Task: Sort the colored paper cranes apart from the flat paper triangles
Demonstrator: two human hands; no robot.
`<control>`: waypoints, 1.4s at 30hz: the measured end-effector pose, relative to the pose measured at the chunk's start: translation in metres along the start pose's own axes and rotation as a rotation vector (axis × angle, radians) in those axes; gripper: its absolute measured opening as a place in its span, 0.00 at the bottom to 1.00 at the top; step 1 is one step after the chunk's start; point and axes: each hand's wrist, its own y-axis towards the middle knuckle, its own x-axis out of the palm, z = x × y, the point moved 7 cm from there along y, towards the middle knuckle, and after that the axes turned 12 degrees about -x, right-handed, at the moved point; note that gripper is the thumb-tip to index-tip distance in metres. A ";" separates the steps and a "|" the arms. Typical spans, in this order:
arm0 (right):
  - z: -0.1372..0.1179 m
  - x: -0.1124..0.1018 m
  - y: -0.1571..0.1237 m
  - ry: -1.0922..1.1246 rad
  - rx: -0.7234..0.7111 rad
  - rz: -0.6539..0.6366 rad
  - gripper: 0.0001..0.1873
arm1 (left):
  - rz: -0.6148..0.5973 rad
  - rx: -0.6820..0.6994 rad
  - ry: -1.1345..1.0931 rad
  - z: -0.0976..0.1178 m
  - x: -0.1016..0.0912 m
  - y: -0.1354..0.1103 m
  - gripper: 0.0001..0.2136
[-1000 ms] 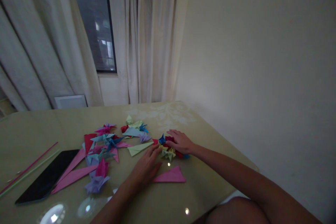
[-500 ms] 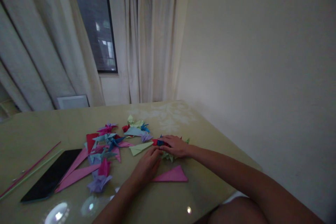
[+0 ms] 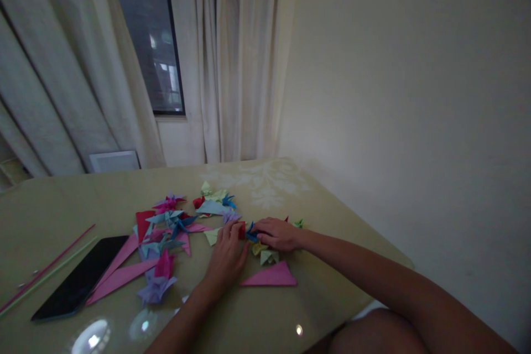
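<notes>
My left hand (image 3: 227, 255) lies palm down on the table (image 3: 62, 204), fingers curled over a pale green folded paper and touching a red folded piece (image 3: 241, 229). My right hand (image 3: 275, 234) rests on a small heap of folded paper figures (image 3: 265, 251) in blue, red, yellow and green, its fingers bent and pressed onto them. A pink paper triangle (image 3: 270, 276) lies flat just in front of both hands. What lies under the right palm is hidden.
Left of my hands lies a pile of coloured origami (image 3: 174, 221), with long pink paper triangles (image 3: 120, 276) and a purple flower (image 3: 154, 289). A black phone (image 3: 78, 279) and thin pink and green sticks (image 3: 45, 268) lie further left. Curtains, window and wall stand behind.
Both hands have drawn closer together. My left hand slid forward onto the green paper and the red piece; my right hand pulled the heap of figures leftward.
</notes>
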 end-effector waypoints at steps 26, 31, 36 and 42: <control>0.089 -0.020 -0.071 0.204 0.724 0.383 0.25 | -0.230 0.027 -0.074 0.008 0.004 0.002 0.17; 0.079 -0.008 -0.061 0.414 0.634 0.394 0.22 | -0.003 -0.135 0.245 -0.017 -0.016 0.004 0.17; 0.065 -0.008 -0.054 0.478 0.553 0.367 0.23 | -0.043 -0.202 0.532 -0.036 -0.021 0.002 0.15; 0.037 -0.007 -0.035 0.352 0.341 0.206 0.24 | -0.139 -0.178 0.596 -0.043 -0.020 0.010 0.15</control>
